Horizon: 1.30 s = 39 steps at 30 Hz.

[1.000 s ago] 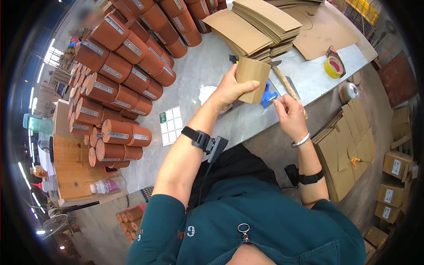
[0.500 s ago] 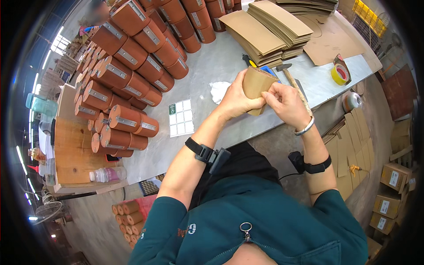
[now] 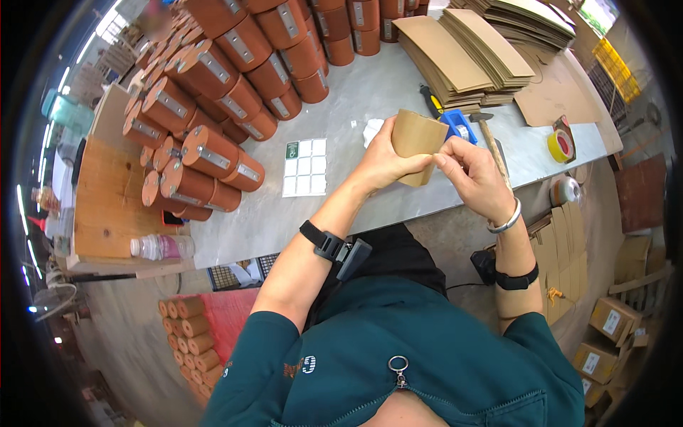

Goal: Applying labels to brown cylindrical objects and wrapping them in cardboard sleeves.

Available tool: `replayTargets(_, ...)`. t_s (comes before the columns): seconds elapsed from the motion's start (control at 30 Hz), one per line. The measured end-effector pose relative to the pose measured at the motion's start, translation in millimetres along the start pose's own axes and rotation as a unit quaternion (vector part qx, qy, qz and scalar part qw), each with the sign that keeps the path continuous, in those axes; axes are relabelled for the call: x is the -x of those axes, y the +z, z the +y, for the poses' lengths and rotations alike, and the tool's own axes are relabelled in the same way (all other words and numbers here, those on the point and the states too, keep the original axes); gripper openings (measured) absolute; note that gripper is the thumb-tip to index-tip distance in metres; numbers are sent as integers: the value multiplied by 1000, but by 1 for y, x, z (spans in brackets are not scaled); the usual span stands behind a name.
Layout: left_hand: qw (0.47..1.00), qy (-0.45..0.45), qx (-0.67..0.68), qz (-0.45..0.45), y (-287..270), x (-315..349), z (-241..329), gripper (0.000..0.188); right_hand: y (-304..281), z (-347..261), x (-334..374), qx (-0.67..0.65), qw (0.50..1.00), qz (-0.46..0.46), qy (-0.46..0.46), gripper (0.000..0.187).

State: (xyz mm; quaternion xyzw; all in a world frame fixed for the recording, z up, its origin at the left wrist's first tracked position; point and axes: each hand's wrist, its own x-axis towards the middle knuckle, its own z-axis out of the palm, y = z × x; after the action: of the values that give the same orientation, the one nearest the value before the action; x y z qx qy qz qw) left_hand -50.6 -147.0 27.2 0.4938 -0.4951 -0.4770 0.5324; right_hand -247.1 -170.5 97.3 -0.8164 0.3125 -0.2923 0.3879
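Observation:
My left hand (image 3: 386,162) is wrapped round a cylinder covered in brown cardboard (image 3: 415,135), held upright-tilted above the table's near edge. The thumb presses across its lower front. My right hand (image 3: 478,178) is at the cylinder's right edge, thumb and forefinger pinched together. Whatever lies between those fingertips is too small to make out. Just beyond the right hand stand a blue tape dispenser (image 3: 459,127) and a hammer (image 3: 494,149) with a wooden handle.
Stacked reddish-brown cylinders with metal strips (image 3: 213,153) fill the table's left side. A label sheet (image 3: 306,168), a yellow-and-black-handled tool (image 3: 431,102), cardboard sheets (image 3: 462,53) and a yellow tape roll (image 3: 560,145) lie on the table. A plastic bottle (image 3: 162,247) lies at the left.
The view has shifted, moving the table's contents in the picture. My right fingertips have slid slightly rightward along the cardboard's edge. My left hand keeps its hold, and more of the blue dispenser shows.

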Motion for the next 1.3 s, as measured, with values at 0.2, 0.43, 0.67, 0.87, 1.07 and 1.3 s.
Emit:
replayTargets(0.2, 999, -16, 25, 14, -2, 21, 11, 93, 11, -18, -17, -28, 991, -114, -59, 19)
replayTargets(0.43, 907, -118, 401, -45, -32, 59, -8, 88, 7, -19, -2, -107, 991, -75, 0, 18)
replayTargets(0.67, 813, -18, 556, -168, -39, 100, -3, 109, 24, -26, 5, -161, 981, -104, 7, 14)
replayTargets(0.87, 817, -18, 546, -182, -45, 118, 11, 110, 32, -29, 0, -140, 978, -153, -9, 13)
replayTargets(1.07, 831, -27, 530, -169, -47, 128, 9, 108, 38, -34, 0, -126, 977, -170, -10, 15)
replayTargets(1.3, 843, 2, 515, -153, -48, 131, 13, 111, 39, -36, 1, -99, 981, -164, -9, 16)
